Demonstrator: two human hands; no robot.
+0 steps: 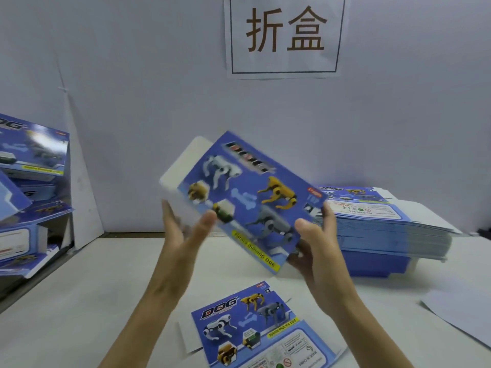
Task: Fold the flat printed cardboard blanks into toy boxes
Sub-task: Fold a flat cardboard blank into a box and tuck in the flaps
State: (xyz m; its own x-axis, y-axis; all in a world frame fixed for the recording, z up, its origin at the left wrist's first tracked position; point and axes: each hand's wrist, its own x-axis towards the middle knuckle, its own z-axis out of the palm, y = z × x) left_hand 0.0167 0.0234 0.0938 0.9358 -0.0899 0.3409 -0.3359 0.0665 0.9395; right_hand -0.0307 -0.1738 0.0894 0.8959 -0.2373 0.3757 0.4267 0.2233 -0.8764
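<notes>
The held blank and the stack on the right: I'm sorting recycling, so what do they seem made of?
Blank: apparently thin paperboard; smooth blue print on the face, plain white on the flap behind, flat though held by its edges. Stack: likely the same board; fine layered sheet edges, printed blue top. Whether the print has a plastic film cannot be told.

Both hands have a blue dog-print box point(244, 197) tilted up over the table point(79, 301). The right hand point(316, 248) pinches its lower right edge, thumb on the printed face, while the left hand point(183, 229) is straight-fingered against the blurry left side. A flat blank point(255, 328) lies right below, with a stack of blanks point(385, 224) on the right, folded boxes point(29, 195) piled on the left, and a paper sign point(285, 35) on the wall.
</notes>
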